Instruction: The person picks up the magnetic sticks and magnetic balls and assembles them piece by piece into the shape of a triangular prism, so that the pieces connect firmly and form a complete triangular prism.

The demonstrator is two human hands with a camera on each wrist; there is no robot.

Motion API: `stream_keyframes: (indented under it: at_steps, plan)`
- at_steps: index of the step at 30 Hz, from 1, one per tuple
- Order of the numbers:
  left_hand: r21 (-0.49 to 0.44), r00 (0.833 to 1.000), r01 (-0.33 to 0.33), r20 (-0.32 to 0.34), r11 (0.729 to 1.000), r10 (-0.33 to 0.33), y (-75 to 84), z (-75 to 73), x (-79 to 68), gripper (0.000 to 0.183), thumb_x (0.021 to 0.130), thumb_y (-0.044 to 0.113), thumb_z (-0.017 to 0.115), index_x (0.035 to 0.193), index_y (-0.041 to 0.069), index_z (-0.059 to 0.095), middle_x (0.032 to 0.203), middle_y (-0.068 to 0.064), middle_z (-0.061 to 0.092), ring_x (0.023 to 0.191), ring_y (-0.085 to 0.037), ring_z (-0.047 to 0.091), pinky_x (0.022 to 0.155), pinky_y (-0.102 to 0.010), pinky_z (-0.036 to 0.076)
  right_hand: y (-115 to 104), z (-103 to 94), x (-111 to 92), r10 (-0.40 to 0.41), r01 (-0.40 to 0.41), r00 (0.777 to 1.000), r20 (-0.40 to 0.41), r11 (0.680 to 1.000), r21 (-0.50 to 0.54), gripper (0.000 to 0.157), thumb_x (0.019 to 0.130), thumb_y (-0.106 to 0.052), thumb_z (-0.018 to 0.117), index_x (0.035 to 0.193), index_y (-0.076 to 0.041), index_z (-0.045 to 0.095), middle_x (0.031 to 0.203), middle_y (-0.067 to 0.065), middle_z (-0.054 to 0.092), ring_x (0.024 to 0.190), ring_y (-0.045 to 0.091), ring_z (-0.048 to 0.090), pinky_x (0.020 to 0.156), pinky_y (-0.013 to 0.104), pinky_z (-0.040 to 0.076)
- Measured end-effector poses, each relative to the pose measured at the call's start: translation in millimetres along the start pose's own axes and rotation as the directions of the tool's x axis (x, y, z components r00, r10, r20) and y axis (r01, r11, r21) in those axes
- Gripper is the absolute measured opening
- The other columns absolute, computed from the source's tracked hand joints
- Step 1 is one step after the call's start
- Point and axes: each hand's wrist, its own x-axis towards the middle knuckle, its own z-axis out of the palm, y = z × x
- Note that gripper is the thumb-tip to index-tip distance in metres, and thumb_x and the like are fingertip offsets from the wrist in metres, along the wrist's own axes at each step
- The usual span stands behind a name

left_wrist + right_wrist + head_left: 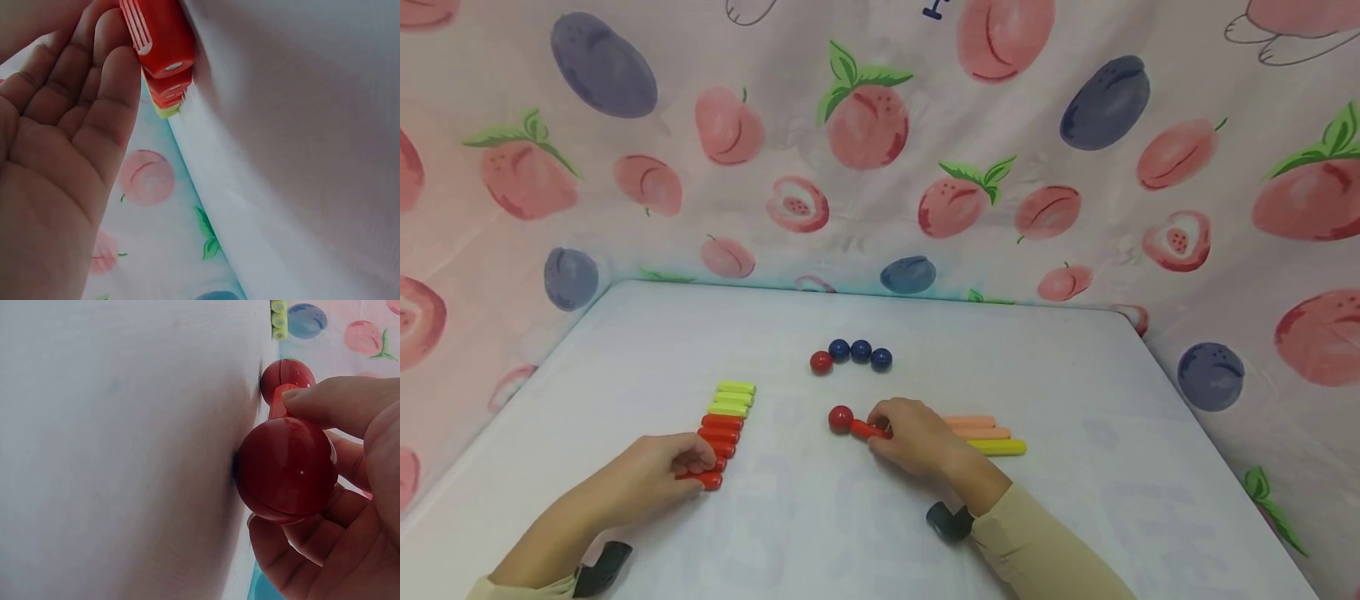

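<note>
In the head view my left hand (655, 475) is at the near end of a row of toy magnetic rods, its thumb and fingers about the closest red rod (709, 480). The left wrist view shows fingertips against that ridged red rod (161, 37), with more rods lined up behind. My right hand (917, 437) pinches another red rod (867, 429). A red ball (841, 419) sits at its far end. In the right wrist view a second red ball (287, 470) is at the near end, and the thumb (337, 403) presses on the rod.
Yellow-green rods (731, 399) continue the left row. Farther back, a red ball (822, 362) stands beside several dark blue balls (861, 351). Peach rods (976, 427) and a yellow rod (1000, 447) lie partly behind the right hand. A fruit-print cloth (865, 208) hangs behind the white table (805, 533).
</note>
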Motion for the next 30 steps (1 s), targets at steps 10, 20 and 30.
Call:
stream_keyframes:
  at_steps: [10,20,30]
  plan:
    - [-0.004,0.999,-0.034,0.001,0.999,0.034,7.7,11.3,2.8,0.024,0.082,0.005,0.081,0.097,0.015,0.066,0.088,0.006,0.063,0.084,-0.014,0.059,0.079,-0.031,0.056,1,0.5,1,-0.014,0.014,1.000,-0.006,1.000,-0.009,0.025,0.090,-0.020,0.074,0.113,-0.012,0.069,0.094,-0.005,0.061,0.090,0.015,0.056,0.085,0.034,0.052]
    - [0.029,0.999,-0.047,-0.010,0.998,0.047,21.0,19.5,7.1,0.024,0.081,0.006,0.082,0.094,0.017,0.066,0.087,0.007,0.063,0.083,-0.013,0.058,0.082,-0.036,0.056,0,-0.1,1,-0.018,0.018,1.000,-0.001,1.000,-0.016,0.024,0.090,-0.020,0.073,0.112,-0.012,0.070,0.093,-0.005,0.061,0.089,0.015,0.056,0.085,0.035,0.051]
    - [0.063,0.998,-0.059,-0.010,0.996,0.059,28.3,24.7,9.5,0.024,0.080,0.006,0.083,0.093,0.017,0.066,0.085,0.008,0.062,0.082,-0.012,0.058,0.081,-0.036,0.056,0,0.2,1,-0.002,0.002,1.000,-0.002,1.000,-0.008,0.025,0.090,-0.020,0.074,0.113,-0.012,0.069,0.093,-0.005,0.061,0.090,0.016,0.056,0.085,0.035,0.051]
